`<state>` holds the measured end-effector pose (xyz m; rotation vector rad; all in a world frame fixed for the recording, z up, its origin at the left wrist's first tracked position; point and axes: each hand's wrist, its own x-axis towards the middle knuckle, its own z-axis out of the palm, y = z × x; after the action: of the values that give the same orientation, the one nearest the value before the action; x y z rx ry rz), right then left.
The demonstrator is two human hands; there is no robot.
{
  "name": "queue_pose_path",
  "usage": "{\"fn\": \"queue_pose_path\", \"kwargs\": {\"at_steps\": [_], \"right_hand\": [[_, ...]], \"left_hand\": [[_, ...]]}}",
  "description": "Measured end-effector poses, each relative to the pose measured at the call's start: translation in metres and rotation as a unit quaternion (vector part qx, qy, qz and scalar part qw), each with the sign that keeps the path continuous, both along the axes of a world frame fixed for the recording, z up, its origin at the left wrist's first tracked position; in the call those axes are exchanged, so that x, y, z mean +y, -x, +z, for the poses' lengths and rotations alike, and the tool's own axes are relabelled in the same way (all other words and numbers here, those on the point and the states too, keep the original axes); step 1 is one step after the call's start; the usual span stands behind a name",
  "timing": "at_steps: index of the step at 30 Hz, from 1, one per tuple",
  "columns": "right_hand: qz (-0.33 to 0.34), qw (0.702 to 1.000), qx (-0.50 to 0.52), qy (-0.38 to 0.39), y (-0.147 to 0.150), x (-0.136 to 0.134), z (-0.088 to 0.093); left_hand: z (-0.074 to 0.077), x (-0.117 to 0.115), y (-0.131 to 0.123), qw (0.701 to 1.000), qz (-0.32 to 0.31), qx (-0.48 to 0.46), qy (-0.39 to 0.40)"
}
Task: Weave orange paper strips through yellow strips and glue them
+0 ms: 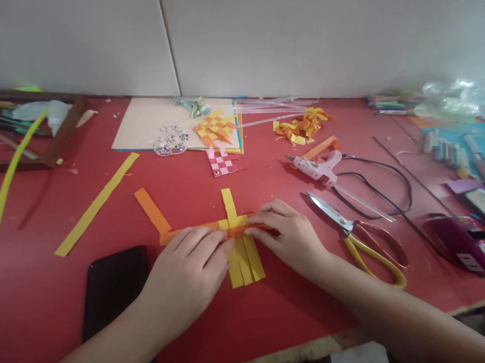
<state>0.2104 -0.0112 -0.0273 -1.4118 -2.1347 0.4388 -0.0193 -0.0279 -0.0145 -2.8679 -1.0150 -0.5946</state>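
- A black phone (115,280) lies on the red table (299,335), and the left arm hides part of it.
- The scissors (344,223) lie a bit open near the right hand, with the pink glue gun (317,168) and its black cord (407,181) behind them.
- A pink fish (221,163) and an orange fish (213,128) made of paper are farther back, near some googly eyes (170,141).
- Paper scraps (307,125) sit in a pile behind the glue gun.
- A long yellow strip (97,205) lies alone on the left.
- The yellow strips (242,265) are in the middle, under both hands, with an orange band (204,230) going across them.
- The left hand (193,260) is palm down, fingers bent, pressing on the band; its thumb is hidden.
- The right hand (289,233) pinches the band's right end.
- The hands are close but not touching.
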Motion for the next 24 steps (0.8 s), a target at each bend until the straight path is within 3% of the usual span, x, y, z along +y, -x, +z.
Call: {"fn": "queue_pose_path", "kwargs": {"at_steps": [8, 14, 24], "right_hand": [[0.014, 1.0, -0.009, 0.013, -0.0021, 0.0007, 0.0012], [0.026, 1.0, -0.009, 0.006, -0.0018, 0.0015, 0.0027], [0.024, 1.0, -0.01, 0.015, -0.0022, 0.0012, 0.0028]], "left_hand": [[0.0008, -0.003, 0.0011, 1.0, 0.002, -0.009, -0.005], [0.0005, -0.0088, 0.0011, 0.999, -0.033, -0.001, -0.03], [0.004, -0.0082, -0.0024, 0.999, -0.016, -0.037, -0.012]]}}
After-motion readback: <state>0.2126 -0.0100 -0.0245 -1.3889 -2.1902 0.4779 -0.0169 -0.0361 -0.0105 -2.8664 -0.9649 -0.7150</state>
